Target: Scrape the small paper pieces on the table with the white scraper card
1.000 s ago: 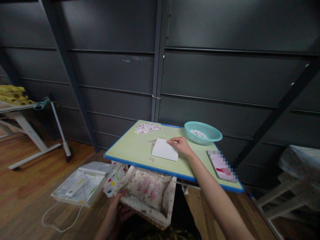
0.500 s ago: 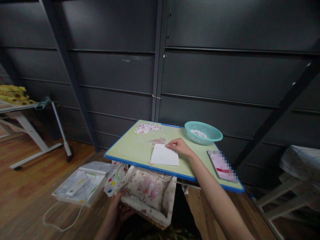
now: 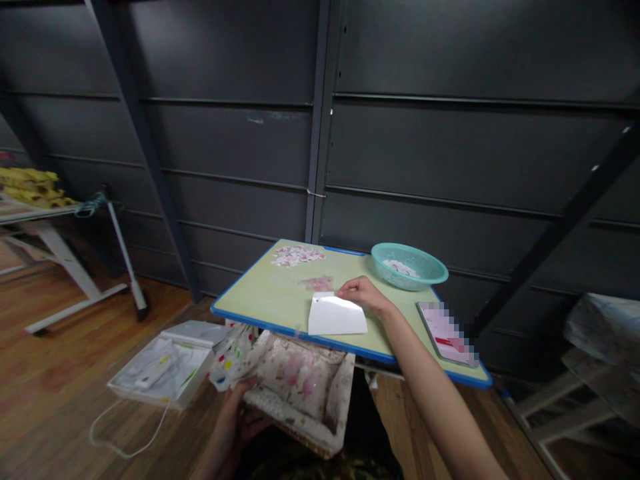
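My right hand [image 3: 359,293] is closed with a pinch on the top edge of a white flat scraper [image 3: 336,319], which has a small hole in one corner. The scraper is tilted, its lower edge near the table's front rim. Below that rim, my left hand [image 3: 243,413] grips the near left corner of a stained, pale lined basket [image 3: 295,370], tipped up against the table edge. Pink smears mark its inside. Behind the scraper a pink smudge [image 3: 317,283] lies on the table [image 3: 260,293], and farther back is a patch of small white and pink flakes [image 3: 296,255].
A turquoise basin [image 3: 410,267] with white pieces inside stands at the table's back right. A phone [image 3: 447,335] lies at the right. An open white box [image 3: 163,373] with a cable sits on the floor at left. A dark panelled wall [image 3: 240,140] rises behind.
My right hand has shifted slightly right and tilted the scraper up, so its upper part now catches the light. My left hand still grips the basket in the same place.
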A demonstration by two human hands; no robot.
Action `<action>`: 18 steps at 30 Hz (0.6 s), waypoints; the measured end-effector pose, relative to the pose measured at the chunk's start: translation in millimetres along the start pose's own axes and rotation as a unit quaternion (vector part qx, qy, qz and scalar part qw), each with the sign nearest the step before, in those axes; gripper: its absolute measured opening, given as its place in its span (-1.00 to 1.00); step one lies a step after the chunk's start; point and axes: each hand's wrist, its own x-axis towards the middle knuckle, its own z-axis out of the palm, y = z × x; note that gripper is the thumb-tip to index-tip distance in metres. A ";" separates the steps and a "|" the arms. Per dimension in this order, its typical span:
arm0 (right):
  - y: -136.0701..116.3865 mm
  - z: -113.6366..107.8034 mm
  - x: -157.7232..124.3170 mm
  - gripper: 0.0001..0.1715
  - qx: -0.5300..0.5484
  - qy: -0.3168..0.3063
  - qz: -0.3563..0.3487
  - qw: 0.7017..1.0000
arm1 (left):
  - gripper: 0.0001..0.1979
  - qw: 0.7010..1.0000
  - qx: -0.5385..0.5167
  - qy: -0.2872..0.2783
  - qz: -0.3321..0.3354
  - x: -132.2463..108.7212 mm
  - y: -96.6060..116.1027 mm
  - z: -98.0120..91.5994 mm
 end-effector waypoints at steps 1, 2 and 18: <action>-0.2 -1.3 0.4 -0.58 -0.001 0.013 0.002 1.000 | -0.36 1.000 0.009 0.004 0.009 -1.5 0.0 0.7; -0.2 -2.4 0.7 -0.59 -0.005 0.020 0.004 1.000 | -0.37 1.000 0.015 0.004 0.016 -2.8 0.1 1.3; -0.4 13.5 0.1 -0.50 -0.011 -0.051 -0.016 0.998 | -0.43 1.000 0.005 0.008 0.007 -2.6 0.1 2.3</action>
